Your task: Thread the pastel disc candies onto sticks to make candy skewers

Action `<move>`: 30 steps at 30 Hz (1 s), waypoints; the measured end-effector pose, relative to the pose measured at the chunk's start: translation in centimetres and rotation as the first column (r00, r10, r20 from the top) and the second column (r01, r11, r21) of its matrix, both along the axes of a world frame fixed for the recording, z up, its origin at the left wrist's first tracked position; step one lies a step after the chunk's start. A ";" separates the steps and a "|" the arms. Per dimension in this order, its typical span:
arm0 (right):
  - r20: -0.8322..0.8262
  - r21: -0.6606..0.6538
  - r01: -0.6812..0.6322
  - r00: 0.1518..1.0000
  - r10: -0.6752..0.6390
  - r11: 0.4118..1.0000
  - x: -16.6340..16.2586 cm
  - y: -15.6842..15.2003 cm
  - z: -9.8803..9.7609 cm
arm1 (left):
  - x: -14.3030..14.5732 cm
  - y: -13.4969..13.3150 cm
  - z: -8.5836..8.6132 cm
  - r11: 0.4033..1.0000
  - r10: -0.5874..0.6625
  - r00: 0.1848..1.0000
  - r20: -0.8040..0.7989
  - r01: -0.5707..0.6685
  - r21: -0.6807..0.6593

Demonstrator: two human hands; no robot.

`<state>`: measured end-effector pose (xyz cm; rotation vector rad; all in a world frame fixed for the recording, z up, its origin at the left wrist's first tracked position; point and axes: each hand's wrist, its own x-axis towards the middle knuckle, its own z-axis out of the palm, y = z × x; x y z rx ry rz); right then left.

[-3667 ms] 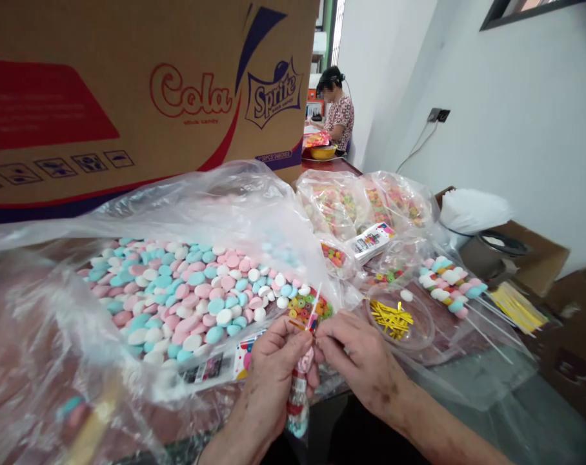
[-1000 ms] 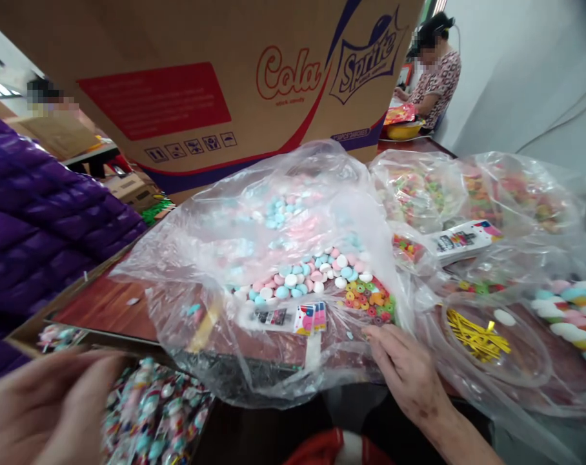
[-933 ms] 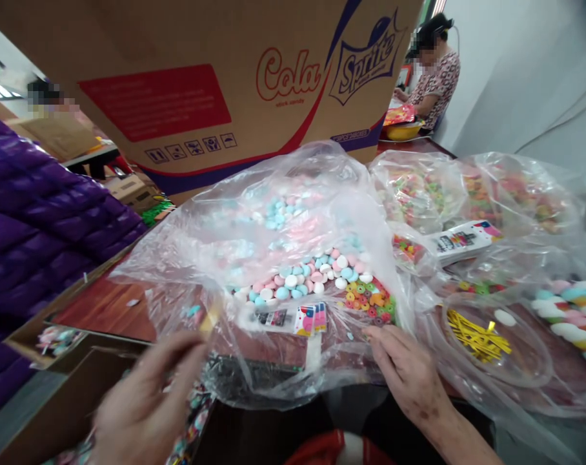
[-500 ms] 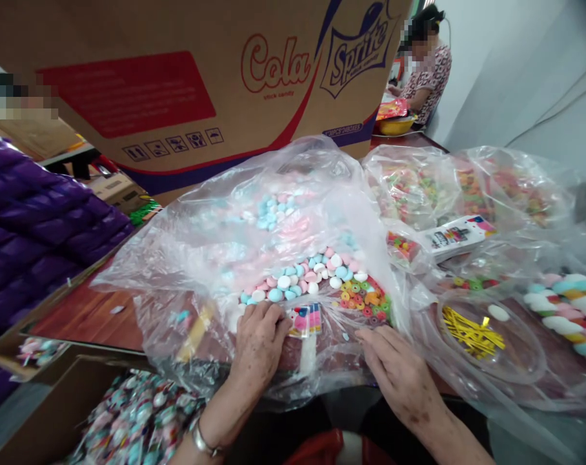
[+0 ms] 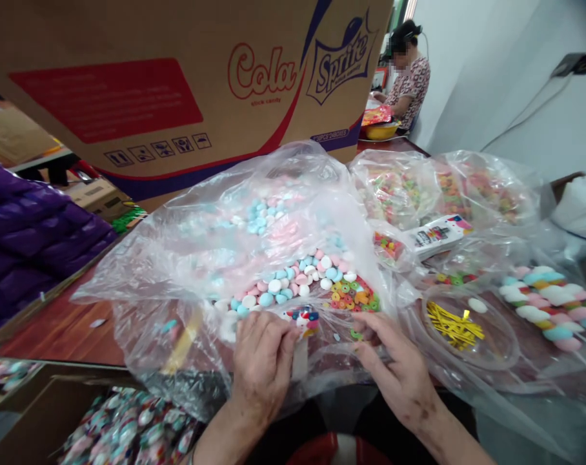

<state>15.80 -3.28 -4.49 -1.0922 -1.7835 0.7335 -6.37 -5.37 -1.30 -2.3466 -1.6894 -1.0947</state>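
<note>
My left hand (image 5: 264, 361) is closed at the table's front edge, thumb against fingers at the side of a small printed plastic bag (image 5: 303, 321) with a clear lower part. The fingertips are partly hidden. To its right is my right hand (image 5: 397, 365), thumb and fingers apart, with a green ring candy (image 5: 355, 334) by the fingertips. Behind both hands lie pink, blue and white button-shaped candies (image 5: 278, 287), spilling from a large clear plastic bag (image 5: 215, 226). Colourful ring candies (image 5: 353, 295) are heaped beside them.
A round clear tray (image 5: 508, 349) holds gold twist ties (image 5: 452, 326); candy skewers (image 5: 549, 300) lie farther right. Bags of ring candy (image 5: 399, 184) and a printed packet stack (image 5: 441, 236) sit behind. A large carton (image 5: 186, 148) stands at the back. A person (image 5: 409, 77) sits beyond.
The printed bag, flat before, now looks bent up beside my left hand. My right hand's fingers have spread and lifted, and a green ring candy shows near them. The view has shifted rightward.
</note>
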 end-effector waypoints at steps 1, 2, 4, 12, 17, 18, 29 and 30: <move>-0.051 -0.092 -0.037 0.998 0.033 0.995 -0.3 -0.1 0.7 | 0.8 0.0 0.3 0.999 -0.037 0.999 0.012 0.037 0.020; -0.101 -0.182 -0.080 0.993 0.063 0.980 -0.6 -0.1 1.3 | 1.5 0.0 0.4 0.998 -0.063 0.998 0.020 0.063 0.028; -0.183 -0.312 -0.147 0.979 0.092 0.939 -1.0 -0.2 2.1 | 2.9 0.1 0.2 0.994 -0.106 0.994 0.030 0.105 0.021; -0.222 -0.363 -0.215 0.965 0.140 0.907 1.1 0.2 2.7 | 4.3 1.9 2.5 0.914 -0.286 0.935 0.210 0.332 -0.233; -0.119 -0.335 -0.171 0.983 0.139 0.926 2.5 0.6 3.5 | 3.9 3.4 4.9 0.684 -0.310 0.923 0.230 0.384 -0.620; -0.106 -0.335 -0.158 0.986 0.129 0.929 2.6 0.7 3.6 | 3.9 3.6 5.0 0.655 -0.290 0.930 0.227 0.366 -0.661; 0.062 -0.128 -0.085 0.994 0.094 0.988 2.8 1.2 3.4 | 4.1 3.8 3.5 0.634 -0.329 0.897 0.294 0.441 -0.636; 0.073 -0.126 -0.078 0.993 0.087 0.989 2.8 1.3 3.5 | 4.1 3.9 3.5 0.633 -0.322 0.893 0.314 0.450 -0.630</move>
